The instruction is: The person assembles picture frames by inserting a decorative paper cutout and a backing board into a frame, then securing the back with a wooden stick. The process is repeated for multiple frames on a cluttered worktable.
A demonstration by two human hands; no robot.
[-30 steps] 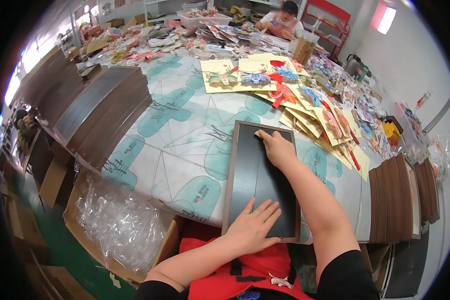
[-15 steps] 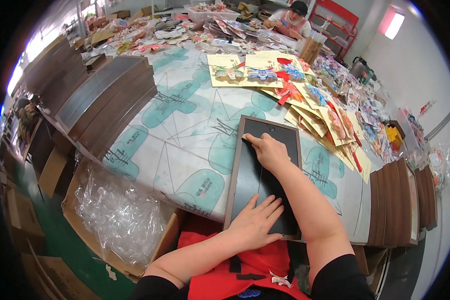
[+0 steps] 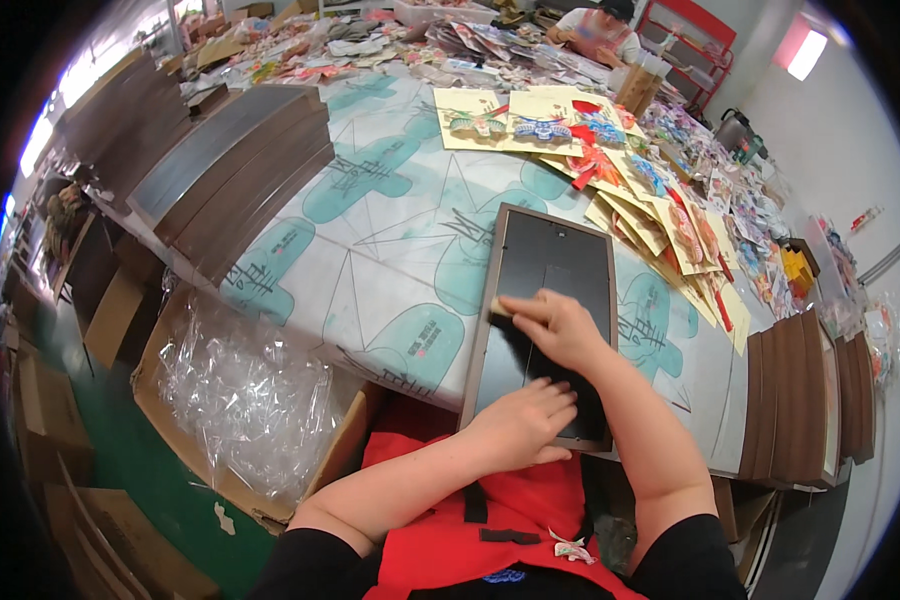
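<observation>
A brown picture frame lies at the table's front edge, its black backing board facing up. My right hand is closed, its fingertips at the frame's left inner edge, about midway along. A small pale yellowish piece shows at those fingertips; its kind is too small to make out. Lower on the board rests my left hand, palm down with fingers loosely bent and nothing seen in it. The two hands are close together, and their shadow darkens the board between them.
Stacked brown frames stand at left and right. Yellow cards with colourful butterfly-like ornaments lie beyond the frame. A cardboard box of clear plastic wrappers sits lower left. Another person works at the far end, near heaped packages.
My right hand has slid along the frame's left edge toward me, from near the top to about midway. My left hand's fingers have drawn closer together. The whole view has shifted slightly.
</observation>
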